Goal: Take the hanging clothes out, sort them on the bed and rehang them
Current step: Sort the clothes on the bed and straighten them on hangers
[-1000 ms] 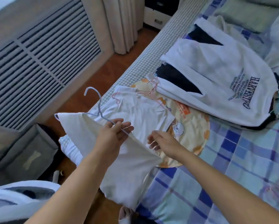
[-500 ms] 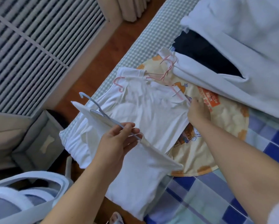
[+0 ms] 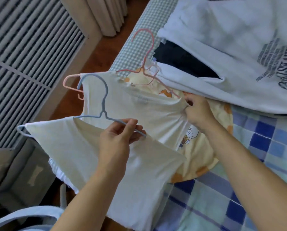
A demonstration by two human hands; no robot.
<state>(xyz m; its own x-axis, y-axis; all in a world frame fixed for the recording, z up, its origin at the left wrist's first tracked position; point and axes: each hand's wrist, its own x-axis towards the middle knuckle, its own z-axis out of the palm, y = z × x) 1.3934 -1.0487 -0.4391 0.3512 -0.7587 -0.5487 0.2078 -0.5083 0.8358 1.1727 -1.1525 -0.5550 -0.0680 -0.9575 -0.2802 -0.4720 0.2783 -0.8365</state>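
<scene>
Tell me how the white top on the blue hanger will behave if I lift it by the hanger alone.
The white top looks thin and floppy: it sags below the blue hanger the left hand pinches. It is probably light, since that thin hanger shows no bending. It may slide off, as one hanger arm sits bare.

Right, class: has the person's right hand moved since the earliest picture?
Yes. The right hand has gone up the bed, from near the round yellow cloth's lower edge to its far side.
</scene>
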